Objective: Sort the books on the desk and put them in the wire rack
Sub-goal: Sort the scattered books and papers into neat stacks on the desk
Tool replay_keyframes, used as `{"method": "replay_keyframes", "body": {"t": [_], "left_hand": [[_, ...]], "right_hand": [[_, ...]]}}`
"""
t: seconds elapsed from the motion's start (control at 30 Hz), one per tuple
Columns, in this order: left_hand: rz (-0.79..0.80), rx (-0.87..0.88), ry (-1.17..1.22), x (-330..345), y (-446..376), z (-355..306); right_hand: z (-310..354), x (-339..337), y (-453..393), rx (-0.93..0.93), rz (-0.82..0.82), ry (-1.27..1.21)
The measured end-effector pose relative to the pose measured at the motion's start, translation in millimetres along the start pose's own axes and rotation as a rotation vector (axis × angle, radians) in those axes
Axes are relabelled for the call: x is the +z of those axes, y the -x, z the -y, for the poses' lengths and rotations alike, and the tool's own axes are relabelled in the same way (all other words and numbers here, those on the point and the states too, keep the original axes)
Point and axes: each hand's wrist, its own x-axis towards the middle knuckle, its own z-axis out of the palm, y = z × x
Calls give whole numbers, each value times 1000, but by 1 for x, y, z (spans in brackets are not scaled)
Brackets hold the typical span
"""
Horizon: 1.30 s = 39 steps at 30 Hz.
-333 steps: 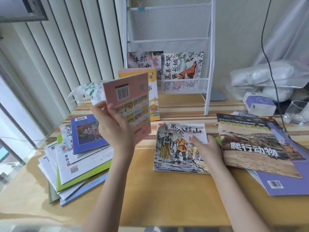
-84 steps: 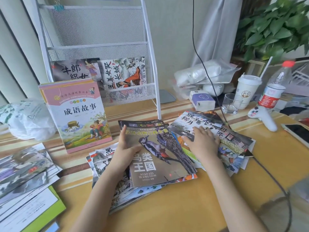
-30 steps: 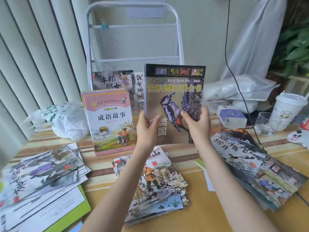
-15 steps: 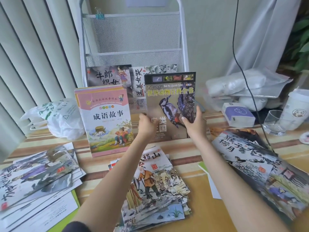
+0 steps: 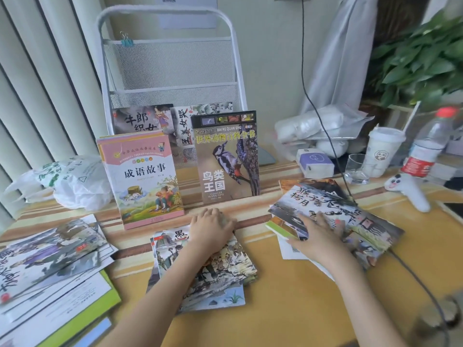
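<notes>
Bird book [image 5: 226, 156] upright at 12 o'clock of left hand [image 5: 211, 227], untouched; both hands flat, fingers loosely spread on stacks.

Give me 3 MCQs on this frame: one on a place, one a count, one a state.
1. Where is the woodpecker book?
A. Upright on the desk in front of the wire rack
B. Flat under the left hand
C. In the rack's top pocket

2. How many books show in the rack's bottom pocket?
A. None
B. Two
C. Five

3. What is the right hand doing?
A. Lifting a cup
B. Resting flat on the right-hand pile of books
C. Holding a book in the air

Key: 1 A, it stands on its lower edge beside the pink book; 2 B, two ink-painted covers side by side; 3 B, palm down on the top cover, while the left hand rests on the middle pile.
</notes>
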Motion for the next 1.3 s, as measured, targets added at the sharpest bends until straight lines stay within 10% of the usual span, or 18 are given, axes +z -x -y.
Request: {"method": "replay_keyframes", "body": {"t": [0.23, 0.37, 1.3], "left_hand": [[-143, 97, 56, -4, 5, -25], [86, 123, 407, -8, -16, -80], [203, 393, 692, 28, -12, -126]], "right_hand": [[-7, 4, 16, -138, -80, -51], [-28, 4, 28, 106, -418, -136], [-47, 24, 25, 247, -540, -29]]}}
